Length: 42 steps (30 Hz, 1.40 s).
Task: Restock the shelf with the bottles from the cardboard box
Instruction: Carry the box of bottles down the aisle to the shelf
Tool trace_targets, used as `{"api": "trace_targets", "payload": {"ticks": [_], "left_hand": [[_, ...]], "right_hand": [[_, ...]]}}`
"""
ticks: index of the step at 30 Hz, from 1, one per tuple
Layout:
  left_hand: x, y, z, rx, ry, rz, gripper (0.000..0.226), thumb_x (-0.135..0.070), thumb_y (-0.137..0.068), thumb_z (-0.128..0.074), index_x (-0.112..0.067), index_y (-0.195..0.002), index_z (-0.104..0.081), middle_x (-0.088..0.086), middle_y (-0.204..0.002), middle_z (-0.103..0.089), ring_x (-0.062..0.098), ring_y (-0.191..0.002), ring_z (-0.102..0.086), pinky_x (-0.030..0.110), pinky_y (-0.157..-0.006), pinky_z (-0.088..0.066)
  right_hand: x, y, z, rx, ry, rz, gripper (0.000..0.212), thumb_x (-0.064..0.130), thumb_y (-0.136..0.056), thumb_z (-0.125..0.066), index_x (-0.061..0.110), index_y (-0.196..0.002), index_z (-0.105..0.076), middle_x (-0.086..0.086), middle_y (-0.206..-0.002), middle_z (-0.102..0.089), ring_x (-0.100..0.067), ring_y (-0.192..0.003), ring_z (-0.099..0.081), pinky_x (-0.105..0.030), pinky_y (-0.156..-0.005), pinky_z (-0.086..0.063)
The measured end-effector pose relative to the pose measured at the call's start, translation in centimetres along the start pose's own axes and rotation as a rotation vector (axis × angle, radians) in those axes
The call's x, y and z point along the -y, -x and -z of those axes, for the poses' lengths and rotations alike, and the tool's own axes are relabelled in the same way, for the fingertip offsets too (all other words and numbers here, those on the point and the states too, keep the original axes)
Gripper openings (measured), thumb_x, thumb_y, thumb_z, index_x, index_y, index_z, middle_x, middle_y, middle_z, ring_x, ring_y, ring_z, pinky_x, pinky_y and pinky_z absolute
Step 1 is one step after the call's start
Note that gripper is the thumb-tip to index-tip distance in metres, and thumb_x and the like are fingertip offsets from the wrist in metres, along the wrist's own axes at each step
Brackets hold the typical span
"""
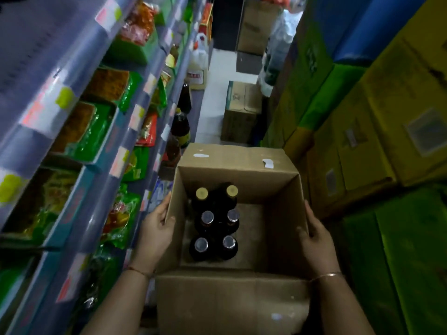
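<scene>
Head view looks down a narrow shop aisle onto an open cardboard box (242, 180) with all four flaps folded out. Six dark bottles (207, 218) stand upright inside it, packed in two rows of three along the left wall of the box; the right half of its bottom lies bare. The two bottles at the far end have gold caps (202, 193), and the four nearer ones have pale, shiny caps.

The left grip (157, 229) holds the box's left wall near the top edge, fingers along the outside and thumb curled at the rim. The right grip (315, 235) clasps the right wall the same way, thumb hooked over the rim and fingers outside. A thin bangle (326, 275) circles the right wrist and a thread band (139, 270) the left. Whether the box rests on anything below cannot be told.

Running along the left, the shelf (31, 146) is tiered, with price tags on its front rails and green snack packets (89, 131) in its trays. On a lower tier, just past the box's far left corner, more dark bottles with yellow labels (181, 128) stand. Big pale jugs (198, 68) stand farther along. Stacked green and yellow cartons (362, 131) fill the right side, and a brown carton (239, 112) sits on the floor (215, 97) beyond the box.
</scene>
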<state>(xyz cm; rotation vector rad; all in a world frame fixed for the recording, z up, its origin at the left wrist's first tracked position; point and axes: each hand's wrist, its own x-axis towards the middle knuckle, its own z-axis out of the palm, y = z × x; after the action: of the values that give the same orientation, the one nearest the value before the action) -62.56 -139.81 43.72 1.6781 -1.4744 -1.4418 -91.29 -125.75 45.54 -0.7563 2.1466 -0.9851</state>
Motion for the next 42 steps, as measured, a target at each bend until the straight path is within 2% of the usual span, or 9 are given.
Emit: {"api": "trace_targets", "payload": {"ticks": [5,12,17,20,27,31,34,38,42], "left_hand": [[-1.4,-6.1,-1.9,-0.025,-0.028,-0.029,0.057,0.012,-0.088,-0.047,-0.011,-0.139,-0.042,-0.002,-0.126,-0.055,0.018,-0.118,-0.055,0.011,-0.084,-0.047],[-2.3,-13.5,-4.7,-0.001,-0.059,-0.067,0.053,-0.006,-0.089,-0.049,-0.023,-0.139,-0.045,-0.001,-0.122,-0.062,0.016,-0.113,-0.057,0.027,-0.082,-0.045],[0.2,-18.6,-7.0,0.002,-0.084,-0.051,0.052,-0.01,-0.092,-0.049,-0.036,-0.137,-0.044,-0.006,-0.122,-0.062,0.014,-0.114,-0.057,0.017,-0.075,-0.044],[1.7,-21.2,-8.6,-0.008,-0.089,-0.057,0.052,-0.001,-0.093,-0.047,-0.029,-0.137,-0.043,-0.005,-0.12,-0.057,0.012,-0.111,-0.052,0.005,-0.071,-0.038],[7.7,-26.5,-12.2,-0.026,-0.092,-0.043,0.052,-0.001,-0.092,-0.047,-0.022,-0.14,-0.043,0.002,-0.126,-0.058,0.01,-0.109,-0.051,0.002,-0.068,-0.04],[11.5,-28.8,-14.2,-0.019,-0.083,-0.028,0.051,-0.002,-0.093,-0.046,-0.024,-0.139,-0.043,0.008,-0.131,-0.059,0.018,-0.113,-0.055,0.008,-0.073,-0.041],[14.9,-30.2,-15.4,-0.018,-0.083,-0.006,0.051,-0.003,-0.093,-0.048,-0.024,-0.139,-0.043,0.006,-0.133,-0.058,0.019,-0.119,-0.054,0.024,-0.085,-0.041],[18.3,-32.1,-16.7,-0.022,-0.14,-0.017,0.053,0.0,-0.091,-0.05,-0.019,-0.14,-0.043,0.006,-0.137,-0.056,0.013,-0.118,-0.05,0.028,-0.09,-0.04],[20.8,-34.6,-18.0,-0.007,-0.145,-0.051,0.054,0.003,-0.09,-0.049,-0.015,-0.14,-0.042,0.008,-0.14,-0.051,0.022,-0.127,-0.048,0.031,-0.097,-0.04]], "right_hand": [[1.4,-6.4,-1.0,0.02,-0.046,-0.017,0.061,0.0,-0.092,-0.047,0.035,-0.14,-0.034,0.0,-0.142,-0.046,-0.015,-0.126,-0.043,-0.032,-0.101,-0.037],[1.5,-14.6,-2.8,0.056,-0.08,-0.061,0.059,0.005,-0.094,-0.045,0.04,-0.139,-0.032,-0.005,-0.144,-0.044,-0.026,-0.13,-0.041,-0.041,-0.105,-0.035],[-0.2,-19.4,-4.7,0.07,-0.086,-0.085,0.059,0.007,-0.095,-0.044,0.049,-0.133,-0.032,-0.001,-0.145,-0.042,-0.023,-0.131,-0.04,-0.044,-0.107,-0.036],[-2.1,-22.4,-6.3,0.072,-0.085,-0.033,0.059,0.002,-0.093,-0.045,0.046,-0.131,-0.033,-0.001,-0.141,-0.046,-0.016,-0.127,-0.041,-0.033,-0.101,-0.035],[-8.4,-27.8,-10.8,0.083,-0.054,-0.019,0.057,0.0,-0.092,-0.047,0.034,-0.136,-0.035,0.012,-0.137,-0.04,-0.013,-0.129,-0.036,-0.031,-0.104,-0.031],[-13.0,-29.7,-13.0,0.081,-0.034,-0.086,0.056,0.003,-0.093,-0.047,0.033,-0.139,-0.038,0.004,-0.144,-0.041,-0.02,-0.138,-0.031,-0.043,-0.111,-0.03],[-15.4,-31.1,-14.6,0.064,-0.046,-0.041,0.058,-0.006,-0.09,-0.046,0.028,-0.136,-0.037,0.009,-0.138,-0.04,-0.011,-0.134,-0.031,-0.027,-0.103,-0.03],[-18.9,-32.9,-16.8,0.05,-0.021,0.005,0.054,-0.001,-0.092,-0.047,0.03,-0.136,-0.038,0.015,-0.134,-0.04,-0.004,-0.125,-0.037,-0.015,-0.094,-0.035],[-22.2,-34.5,-18.6,0.043,-0.03,0.048,0.054,-0.002,-0.092,-0.048,0.024,-0.138,-0.039,0.021,-0.131,-0.043,0.022,-0.109,-0.043,0.005,-0.082,-0.035]]}}
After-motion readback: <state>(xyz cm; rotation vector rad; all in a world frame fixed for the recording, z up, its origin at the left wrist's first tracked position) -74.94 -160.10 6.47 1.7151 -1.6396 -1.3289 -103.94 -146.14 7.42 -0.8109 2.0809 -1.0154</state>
